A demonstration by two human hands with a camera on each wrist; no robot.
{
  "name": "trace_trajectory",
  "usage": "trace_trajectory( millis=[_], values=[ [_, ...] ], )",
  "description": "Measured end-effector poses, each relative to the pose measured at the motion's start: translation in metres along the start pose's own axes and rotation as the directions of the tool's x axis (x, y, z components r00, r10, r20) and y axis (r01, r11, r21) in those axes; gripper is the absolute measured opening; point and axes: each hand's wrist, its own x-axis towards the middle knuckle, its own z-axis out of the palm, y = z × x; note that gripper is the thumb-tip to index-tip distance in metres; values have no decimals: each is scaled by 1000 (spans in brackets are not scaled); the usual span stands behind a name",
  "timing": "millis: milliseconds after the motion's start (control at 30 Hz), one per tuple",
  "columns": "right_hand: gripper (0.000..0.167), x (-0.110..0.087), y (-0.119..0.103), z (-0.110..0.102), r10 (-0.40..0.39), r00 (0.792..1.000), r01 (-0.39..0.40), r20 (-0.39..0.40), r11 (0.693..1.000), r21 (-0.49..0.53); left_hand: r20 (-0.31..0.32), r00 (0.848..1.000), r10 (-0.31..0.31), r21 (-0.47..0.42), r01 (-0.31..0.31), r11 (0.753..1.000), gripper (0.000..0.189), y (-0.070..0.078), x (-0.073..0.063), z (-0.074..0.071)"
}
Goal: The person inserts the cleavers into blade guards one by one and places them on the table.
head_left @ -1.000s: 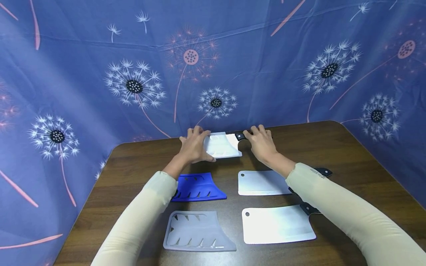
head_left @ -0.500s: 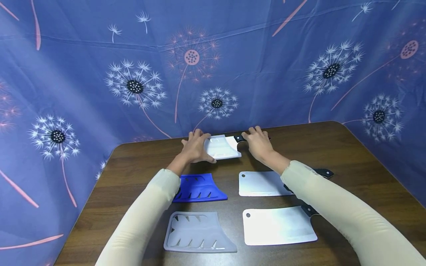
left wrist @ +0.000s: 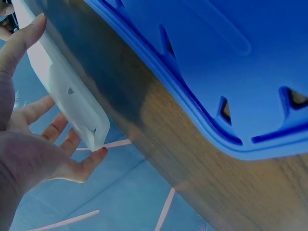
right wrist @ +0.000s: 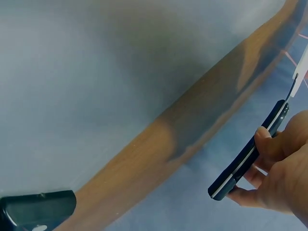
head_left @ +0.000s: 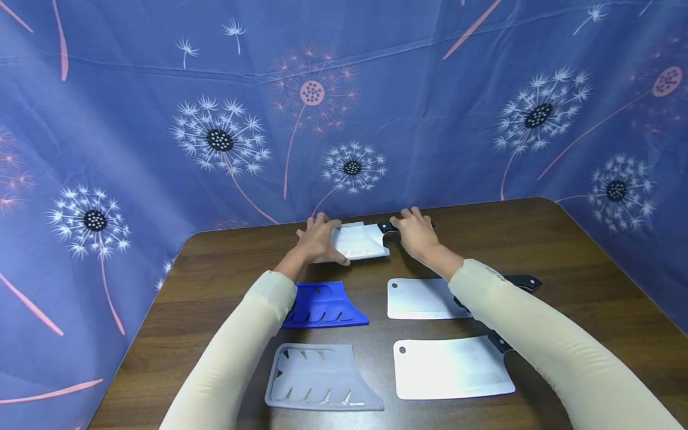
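Near the back of the table, my left hand [head_left: 317, 240] grips a white blade cover [head_left: 355, 242], thumb along the near edge and fingers at the far side. The cover encloses most of a cleaver's blade; a bare strip of the blade [head_left: 377, 235] shows beside the handle. My right hand [head_left: 418, 236] pinches that cleaver's black handle [right wrist: 248, 156] between thumb and fingers. In the left wrist view the white cover [left wrist: 72, 91] lies between thumb and fingertips. Below my left hand rests a blue blade cover [head_left: 328, 304].
A translucent grey blade cover [head_left: 322, 379] lies at the front left. Two bare cleavers, the back one [head_left: 424, 298] and the front one [head_left: 451, 367], lie to the right, handles partly under my right sleeve. Behind the wooden table [head_left: 215, 263] hangs a blue dandelion-print cloth [head_left: 419, 89].
Both hands, still holding the covered cleaver, have come slightly lower in the head view. The cover's far edge has dropped, so its face looks narrower. The other covers and cleavers stay put.
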Motion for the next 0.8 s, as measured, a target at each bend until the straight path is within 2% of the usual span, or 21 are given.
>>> trace_trajectory(
  millis=[467,800],
  values=[
    [54,6,4,8,62,997,-68,55,991,115,68,997,-27,35,25,999,96,1,5,5],
    [52,9,4,14,73,991,-90,110,983,161,117,992,-49,54,43,998,96,0,8,8]
  ],
)
